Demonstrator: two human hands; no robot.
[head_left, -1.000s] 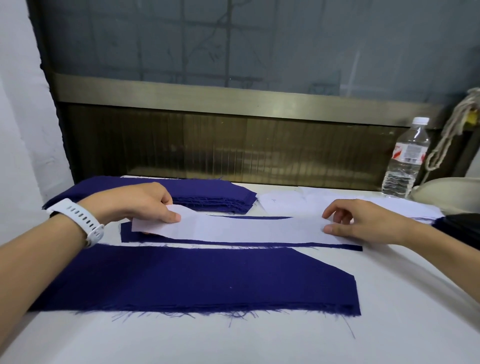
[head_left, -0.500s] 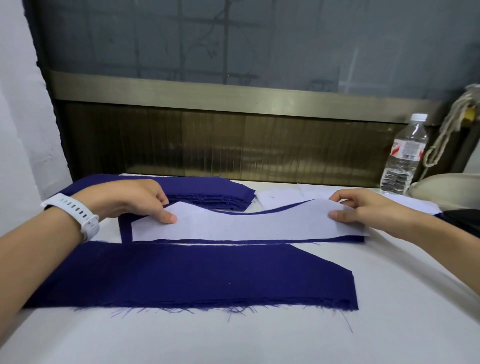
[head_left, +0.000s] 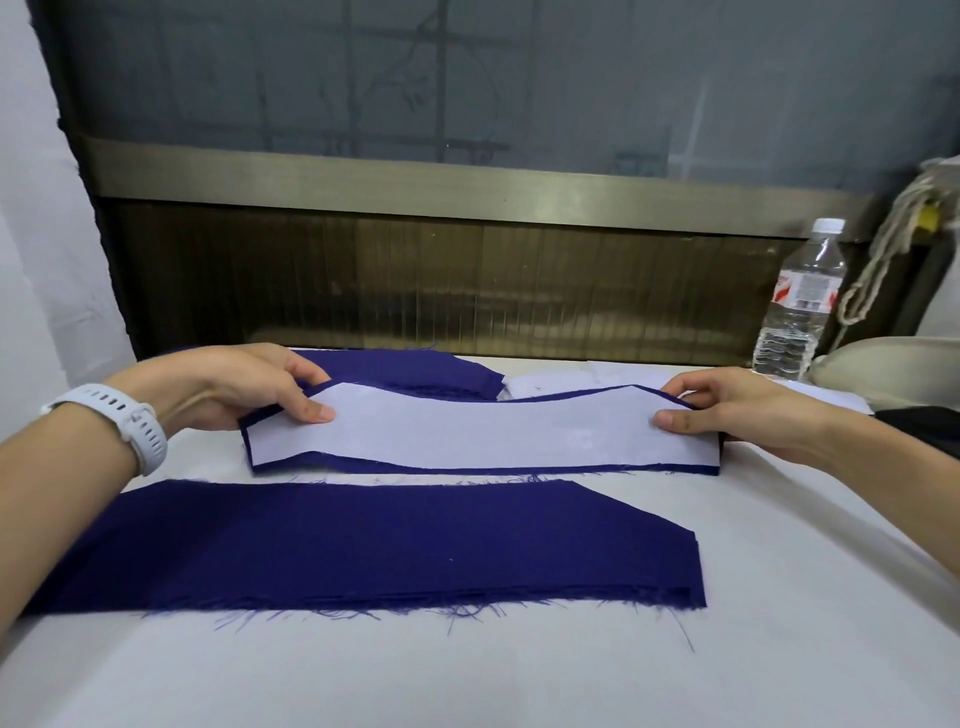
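Pinching both ends, I am holding a white piece (head_left: 478, 434) and the navy strip (head_left: 358, 462) under it together. My left hand (head_left: 244, 387) is gripping the left end with the thumb on top, and my right hand (head_left: 727, 410) is gripping the right end the same way. The pair is sitting between the navy panel (head_left: 389, 545) nearer me and the navy stack (head_left: 415, 370) behind. Its back edge is lifting, but I cannot tell whether its near edge is touching the bench (head_left: 805, 597).

I am judging the layering as the weak point. Only my thumbs are clamping it, so an uneven pull is likely sliding the white piece across the strip and making the thin navy margin lopsided. The left corner is drooping, and a loose pinch there is risking a fold. Lowering carelessly, I am risking snagging the panel's frayed threads. The bottle (head_left: 800, 306) is standing beyond my right hand, so a wide sweep is risking tipping it.
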